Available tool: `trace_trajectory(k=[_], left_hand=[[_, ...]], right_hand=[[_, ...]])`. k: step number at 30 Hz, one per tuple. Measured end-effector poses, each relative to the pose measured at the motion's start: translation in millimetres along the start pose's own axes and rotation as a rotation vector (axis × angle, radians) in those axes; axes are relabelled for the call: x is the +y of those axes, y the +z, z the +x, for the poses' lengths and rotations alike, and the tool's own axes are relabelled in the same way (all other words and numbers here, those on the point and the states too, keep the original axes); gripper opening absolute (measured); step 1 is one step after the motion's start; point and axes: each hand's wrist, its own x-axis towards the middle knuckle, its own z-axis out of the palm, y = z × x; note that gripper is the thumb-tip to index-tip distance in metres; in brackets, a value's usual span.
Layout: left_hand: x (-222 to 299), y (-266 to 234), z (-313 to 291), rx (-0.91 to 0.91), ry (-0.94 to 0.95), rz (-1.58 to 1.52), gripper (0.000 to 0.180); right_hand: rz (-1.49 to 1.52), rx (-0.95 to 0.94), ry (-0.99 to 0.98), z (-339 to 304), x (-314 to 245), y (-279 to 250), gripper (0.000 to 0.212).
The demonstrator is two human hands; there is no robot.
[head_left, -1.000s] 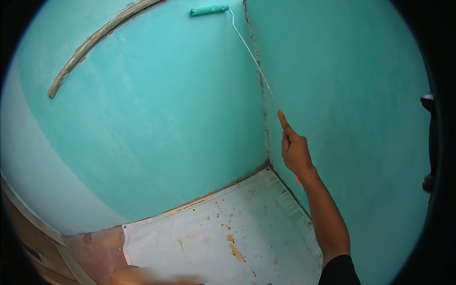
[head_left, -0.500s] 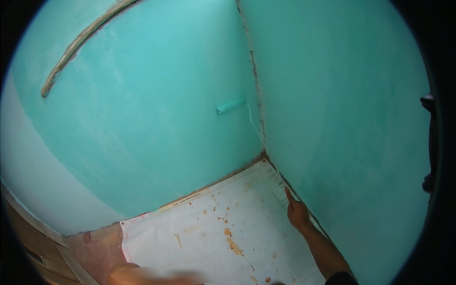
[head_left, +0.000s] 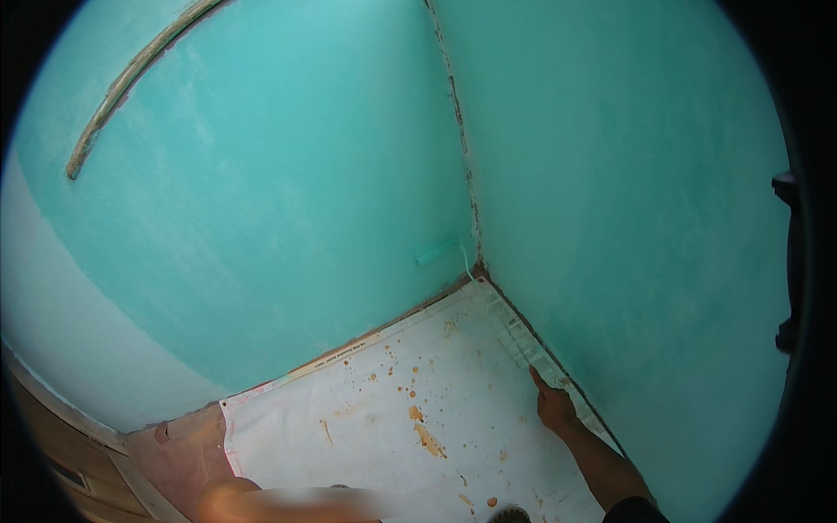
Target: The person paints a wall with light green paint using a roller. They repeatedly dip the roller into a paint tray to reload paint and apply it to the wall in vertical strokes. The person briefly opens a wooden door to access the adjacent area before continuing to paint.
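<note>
My right hand is closed round the handle of a paint roller, its index finger stretched along the handle. The turquoise sleeve of the paint roller lies against the left wall, low down beside the corner. Its thin pale frame bends down from the sleeve toward my hand, and the handle is hard to make out over the pale sheet. At the lower left edge comes my left arm; my left hand there is smeared, so its fingers and anything in them cannot be read.
A white sheet with brown splashes covers the floor up to the walls. The right wall is turquoise too, with a rough corner seam. A curved wooden strip runs across the upper left. Wooden boards stand at the lower left.
The paint roller has moved down the left wall, from about mid-height to just above the floor. My right hand has come slightly nearer to me.
</note>
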Motion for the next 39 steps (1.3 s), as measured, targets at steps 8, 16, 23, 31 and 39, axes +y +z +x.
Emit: trace_trajectory(k=[8,16,23,31,39], left_hand=[[-0.6,-1.1,-1.1,0.002,0.008,0.014,0.023],[-3.1,-0.7,-3.3,0.020,0.015,0.019,0.024],[-4.9,-0.6,-5.8,0.015,-0.022,-0.020,0.024],[-5.3,1.1,-8.2,0.030,0.014,0.031,0.024],[1.0,2.9,-9.5,0.037,0.008,0.067,0.024]], right_hand=[[-0.027,-0.035,0.045,-4.9,10.4,13.8,0.061],[0.033,-0.075,0.097,-6.7,19.6,26.7,0.058],[0.198,0.051,-0.061,-6.7,16.1,19.9,0.058],[0.212,0.279,-0.291,15.6,2.3,1.0,0.058],[0.264,0.667,-0.644,44.9,-64.0,-55.5,0.061]])
